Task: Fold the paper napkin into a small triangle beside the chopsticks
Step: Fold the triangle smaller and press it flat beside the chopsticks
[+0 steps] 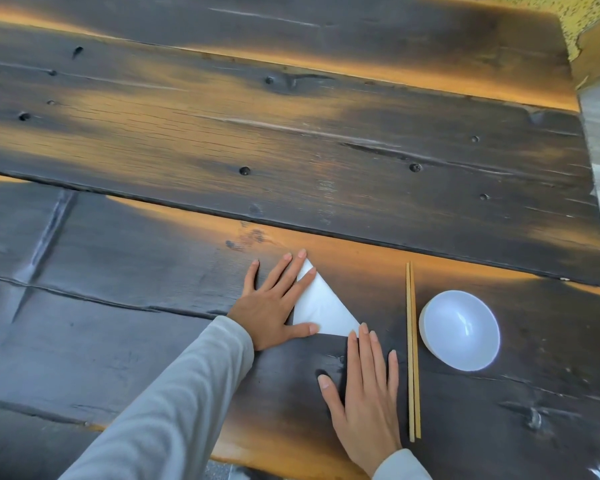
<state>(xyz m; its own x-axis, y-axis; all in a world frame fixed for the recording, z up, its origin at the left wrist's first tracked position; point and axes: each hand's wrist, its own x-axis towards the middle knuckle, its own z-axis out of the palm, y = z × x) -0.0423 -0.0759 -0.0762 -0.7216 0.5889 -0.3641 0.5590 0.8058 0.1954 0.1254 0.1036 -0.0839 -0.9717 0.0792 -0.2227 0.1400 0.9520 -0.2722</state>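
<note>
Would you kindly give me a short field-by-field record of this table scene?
surface: dark scorched wooden plank table
task item: white paper napkin, triangle, lying flat
left hand: fingers straight, pressing napkin's left side
right hand: flat on table, fingertips touching napkin's right corner
utensils: pale wooden chopsticks, right of napkin, not touching it
dish: round white bowl, right of chopsticks

Left hand [274,306]: lay flat, palm down, fingers [289,271] straight and spread, thumb stretched out to the right.
Right hand [364,386]: lay flat, palm down, fingers [365,344] straight, pointing away, thumb splayed to the left.
Left forearm [174,393]: grey-sleeved, reached in from the lower left.
Right wrist [400,462]: grey cuff at the bottom edge.
Spacing: hands near each other, apart.
</note>
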